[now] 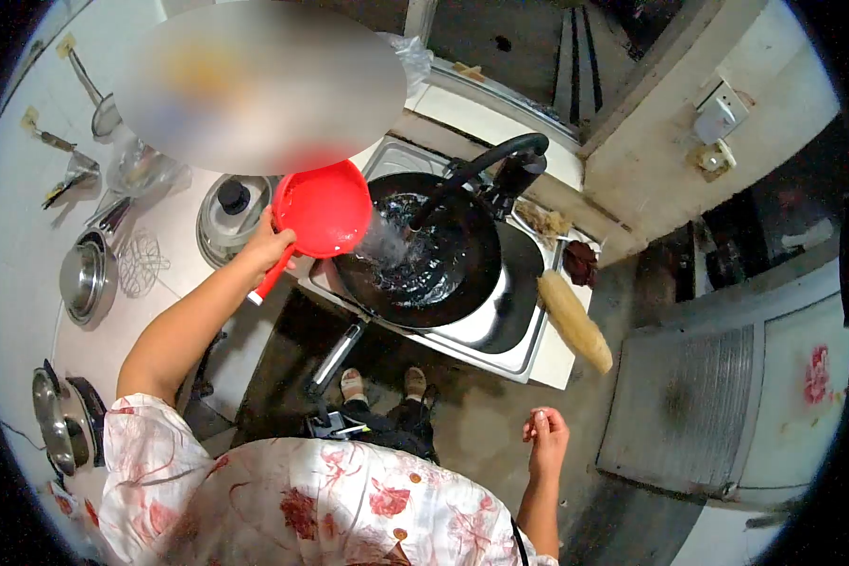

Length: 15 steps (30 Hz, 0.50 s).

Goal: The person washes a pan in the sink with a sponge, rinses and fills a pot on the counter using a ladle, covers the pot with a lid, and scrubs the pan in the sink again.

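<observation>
My left hand (272, 247) is wrapped round the handle of a red ladle-like scoop (325, 209), which is tilted over the left side of a black wok (476, 255). Water pours from the scoop into the wok, where liquid splashes and swirls. The wok sits in a steel sink (530, 357), below a black faucet (519, 146). My right hand (545, 429) hangs in the air at the lower right, away from the sink, its fingers curled together and no object visible in them.
A glass lid (231, 212) lies left of the sink. A loofah-like gourd (575, 323) rests on the right edge, near a dark cloth (580, 262). Steel bowls (87, 278) and a wire whisk (143, 264) are at the left. A window is behind.
</observation>
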Each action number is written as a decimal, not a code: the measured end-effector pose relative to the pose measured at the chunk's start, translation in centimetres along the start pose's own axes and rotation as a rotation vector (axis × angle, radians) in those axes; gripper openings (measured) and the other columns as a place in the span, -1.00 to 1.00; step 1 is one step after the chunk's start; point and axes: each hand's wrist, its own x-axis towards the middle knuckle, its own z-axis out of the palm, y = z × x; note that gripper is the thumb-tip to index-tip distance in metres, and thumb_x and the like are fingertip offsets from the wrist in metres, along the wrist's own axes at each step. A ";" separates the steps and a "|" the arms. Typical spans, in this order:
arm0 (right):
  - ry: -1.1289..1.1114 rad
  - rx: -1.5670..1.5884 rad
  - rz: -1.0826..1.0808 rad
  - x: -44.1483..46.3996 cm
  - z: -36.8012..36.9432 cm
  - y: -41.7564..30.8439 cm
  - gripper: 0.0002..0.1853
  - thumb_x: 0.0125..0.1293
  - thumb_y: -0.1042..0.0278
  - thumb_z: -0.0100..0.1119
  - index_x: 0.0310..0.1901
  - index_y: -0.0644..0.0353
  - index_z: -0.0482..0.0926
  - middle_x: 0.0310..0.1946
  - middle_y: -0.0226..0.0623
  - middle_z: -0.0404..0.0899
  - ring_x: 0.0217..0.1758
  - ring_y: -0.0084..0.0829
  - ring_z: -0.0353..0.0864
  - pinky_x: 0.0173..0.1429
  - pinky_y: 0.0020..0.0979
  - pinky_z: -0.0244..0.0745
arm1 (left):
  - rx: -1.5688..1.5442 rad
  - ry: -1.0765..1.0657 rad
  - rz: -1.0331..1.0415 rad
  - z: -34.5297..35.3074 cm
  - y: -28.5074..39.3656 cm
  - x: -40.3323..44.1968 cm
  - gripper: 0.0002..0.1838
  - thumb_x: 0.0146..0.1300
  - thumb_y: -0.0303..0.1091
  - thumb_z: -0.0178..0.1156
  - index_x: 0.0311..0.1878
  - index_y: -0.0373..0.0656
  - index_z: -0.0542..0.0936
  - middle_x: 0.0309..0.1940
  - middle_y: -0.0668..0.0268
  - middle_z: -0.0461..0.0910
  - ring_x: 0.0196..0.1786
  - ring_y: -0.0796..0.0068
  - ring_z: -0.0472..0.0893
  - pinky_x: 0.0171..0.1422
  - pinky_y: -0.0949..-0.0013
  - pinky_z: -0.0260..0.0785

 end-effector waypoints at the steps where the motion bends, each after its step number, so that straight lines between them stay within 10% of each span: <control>1: -0.028 -0.002 0.017 1.3 0.0 -0.1 -0.84 0.26 0.32 0.07 -0.36 0.24 0.48 -0.63 -0.42 0.37 -0.60 -0.61 0.34 -0.56 -0.58 0.22 | 0.001 0.012 -0.009 0.0 -0.4 0.5 -0.18 0.08 -0.47 0.02 0.37 -0.09 -0.17 -0.09 0.14 0.44 -0.53 0.44 0.51 -0.63 0.46 0.39; 8: -0.232 -0.042 0.007 11.1 0.2 -0.9 -0.81 0.26 0.28 0.08 -0.34 0.26 0.49 -0.60 -0.38 0.46 -0.62 -0.62 0.35 -0.54 -0.59 0.25 | 0.130 0.189 0.184 1.3 -2.1 1.4 -0.11 0.06 -0.48 0.05 0.39 -0.02 -0.25 -0.33 0.18 0.51 -0.61 0.48 0.47 -0.63 0.46 0.29; 15: -0.386 -0.038 -0.017 16.5 2.5 -1.9 -0.81 0.26 0.27 0.07 -0.33 0.23 0.49 -0.61 -0.40 0.45 -0.60 -0.64 0.35 -0.51 -0.61 0.24 | 0.795 0.428 0.328 3.8 0.5 -0.9 -0.06 0.05 -0.26 0.12 0.39 -0.01 -0.28 -0.40 0.05 0.57 -0.41 0.12 0.59 -0.33 0.13 0.41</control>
